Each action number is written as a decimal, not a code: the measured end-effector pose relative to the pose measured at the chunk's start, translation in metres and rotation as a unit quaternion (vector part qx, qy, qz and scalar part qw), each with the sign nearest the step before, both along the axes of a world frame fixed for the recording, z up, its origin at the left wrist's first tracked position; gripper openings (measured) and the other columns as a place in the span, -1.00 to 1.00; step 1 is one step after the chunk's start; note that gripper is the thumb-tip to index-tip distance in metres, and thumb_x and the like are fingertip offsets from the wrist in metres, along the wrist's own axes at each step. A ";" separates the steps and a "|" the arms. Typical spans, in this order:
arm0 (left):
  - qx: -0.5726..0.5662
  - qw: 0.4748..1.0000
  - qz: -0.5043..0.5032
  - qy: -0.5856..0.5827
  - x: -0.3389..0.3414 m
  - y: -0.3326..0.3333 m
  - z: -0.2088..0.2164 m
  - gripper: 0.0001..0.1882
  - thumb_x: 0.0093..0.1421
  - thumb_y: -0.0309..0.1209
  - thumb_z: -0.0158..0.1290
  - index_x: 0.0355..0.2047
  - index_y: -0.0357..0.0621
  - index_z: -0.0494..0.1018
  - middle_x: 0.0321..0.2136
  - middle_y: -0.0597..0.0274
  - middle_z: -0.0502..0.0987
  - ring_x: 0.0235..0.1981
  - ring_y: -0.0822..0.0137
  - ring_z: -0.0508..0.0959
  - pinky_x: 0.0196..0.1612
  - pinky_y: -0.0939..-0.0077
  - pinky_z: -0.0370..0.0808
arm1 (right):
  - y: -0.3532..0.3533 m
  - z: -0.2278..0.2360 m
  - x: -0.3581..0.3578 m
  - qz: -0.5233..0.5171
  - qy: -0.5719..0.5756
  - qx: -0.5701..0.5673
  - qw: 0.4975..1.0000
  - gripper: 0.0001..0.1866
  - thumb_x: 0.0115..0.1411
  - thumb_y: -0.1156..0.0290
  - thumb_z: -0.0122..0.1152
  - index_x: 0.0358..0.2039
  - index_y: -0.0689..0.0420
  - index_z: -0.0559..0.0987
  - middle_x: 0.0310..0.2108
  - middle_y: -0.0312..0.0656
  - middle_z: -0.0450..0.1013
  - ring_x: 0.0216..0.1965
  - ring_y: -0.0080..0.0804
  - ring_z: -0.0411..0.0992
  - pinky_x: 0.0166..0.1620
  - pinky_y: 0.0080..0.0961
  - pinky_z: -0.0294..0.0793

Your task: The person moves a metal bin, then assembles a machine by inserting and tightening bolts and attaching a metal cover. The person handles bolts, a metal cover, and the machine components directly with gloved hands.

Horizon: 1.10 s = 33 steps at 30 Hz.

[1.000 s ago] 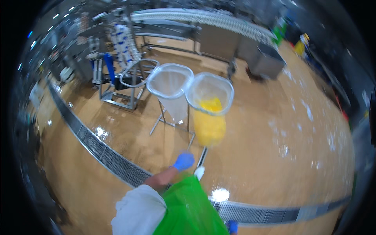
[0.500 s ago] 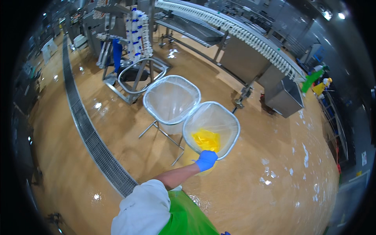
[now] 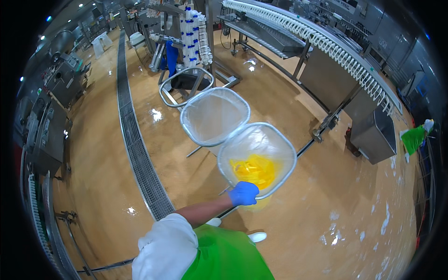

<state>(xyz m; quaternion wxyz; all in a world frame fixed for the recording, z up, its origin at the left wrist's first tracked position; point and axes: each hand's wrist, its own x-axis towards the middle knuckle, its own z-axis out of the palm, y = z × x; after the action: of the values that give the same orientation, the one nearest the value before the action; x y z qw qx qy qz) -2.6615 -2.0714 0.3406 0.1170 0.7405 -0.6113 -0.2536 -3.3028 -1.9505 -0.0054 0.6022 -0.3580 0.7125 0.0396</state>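
My left hand [image 3: 244, 193], in a blue glove, is closed on the near rim of a metal hoop stand [image 3: 295, 154]. A clear plastic bag [image 3: 254, 142] lines that hoop, its edge folded over the rim. Crumpled yellow plastic [image 3: 256, 171] lies inside the bag. Touching it on the far left is a second hoop stand [image 3: 182, 122] with another clear bag [image 3: 217, 114], which has nothing visible in it. My right hand is out of view.
A grated drain [image 3: 133, 135] runs along the wet tan floor at left. A conveyor [image 3: 322, 42] crosses the far right, with a steel bin [image 3: 375, 135] by its end. Behind the stands is a metal frame [image 3: 186, 88]. A person in green [image 3: 414, 139] is at far right.
The view has shifted, so the stands and my left hand appear slightly differently placed. My left hand stays on the rim. A bit of blue at the bottom edge has gone from view.
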 end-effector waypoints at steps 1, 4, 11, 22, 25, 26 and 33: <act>0.023 1.000 0.006 0.014 -0.009 -0.011 0.010 -0.77 0.00 -0.24 0.14 -0.41 -0.10 0.60 -0.46 0.06 0.60 -0.38 0.00 0.61 -0.34 0.10 0.52 | -0.018 -0.005 -0.009 0.008 0.016 0.025 1.000 -0.44 0.30 -0.12 -0.03 0.15 -0.04 0.40 -0.12 -0.18 0.53 -0.31 -0.33 0.51 -0.34 -0.29 0.47; -0.109 0.994 0.011 0.026 -0.059 -0.056 0.021 -0.60 0.11 -0.08 0.11 -0.17 -0.09 0.56 -0.36 0.09 0.59 -0.29 0.07 0.59 -0.22 0.18 0.51 | -0.073 -0.002 -0.023 -0.020 -0.009 0.014 1.000 -0.46 0.27 -0.08 0.01 0.15 -0.05 0.40 -0.13 -0.15 0.52 -0.32 -0.29 0.50 -0.36 -0.30 0.47; -0.051 0.977 -0.110 0.176 -0.191 -0.207 0.009 -0.54 0.15 0.01 0.08 -0.12 -0.06 0.54 -0.27 0.10 0.59 -0.22 0.08 0.58 -0.16 0.20 0.48 | -0.249 0.034 -0.112 -0.099 -0.044 -0.038 0.993 -0.59 0.23 0.07 0.04 0.04 -0.06 0.48 -0.18 -0.04 0.54 -0.42 -0.06 0.52 -0.36 -0.20 0.51; 0.517 0.851 0.092 0.026 -0.166 -0.128 -0.292 -0.44 0.03 0.16 0.19 -0.18 -0.02 0.62 -0.26 0.13 0.64 -0.25 0.16 0.61 -0.13 0.16 0.49 | -0.479 0.069 -0.125 -0.101 -0.110 -0.272 0.951 -0.66 0.25 0.19 0.11 -0.09 0.15 0.54 -0.34 -0.17 0.54 -0.43 -0.39 0.50 -0.41 -0.43 0.47; 0.547 0.834 -0.050 0.042 -0.199 -0.216 -0.268 -0.38 0.04 0.20 0.15 -0.11 -0.01 0.60 -0.17 0.12 0.63 -0.22 0.18 0.62 -0.07 0.14 0.48 | -0.490 0.019 -0.207 0.019 0.023 -0.231 0.972 -0.67 0.26 0.15 0.09 -0.13 0.11 0.57 -0.36 -0.20 0.54 -0.41 -0.35 0.51 -0.36 -0.34 0.50; 0.545 0.833 -0.093 0.022 -0.210 -0.283 -0.262 -0.37 0.04 0.22 0.13 -0.10 -0.02 0.60 -0.16 0.11 0.62 -0.19 0.16 0.62 -0.06 0.13 0.48 | -0.476 0.005 -0.237 0.129 0.065 -0.197 0.970 -0.65 0.26 0.11 0.07 -0.14 0.09 0.58 -0.35 -0.20 0.55 -0.40 -0.35 0.52 -0.34 -0.31 0.50; 0.345 0.902 -0.258 -0.042 -0.376 -0.698 -0.312 -0.38 0.14 0.18 -0.04 -0.10 -0.07 0.57 -0.05 -0.03 0.56 0.01 0.01 0.52 0.09 0.14 0.41 | -0.529 0.113 -0.328 -0.186 0.097 0.153 0.966 -0.55 0.24 0.03 0.06 0.00 0.06 0.49 -0.17 -0.15 0.57 -0.35 -0.28 0.54 -0.36 -0.30 0.45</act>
<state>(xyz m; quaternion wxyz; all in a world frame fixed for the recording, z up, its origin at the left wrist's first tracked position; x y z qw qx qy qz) -3.0379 -2.7691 0.0284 -0.2407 0.5611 -0.6595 -0.4385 -3.6306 -2.4793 0.1077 0.5748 -0.1172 0.8069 0.0692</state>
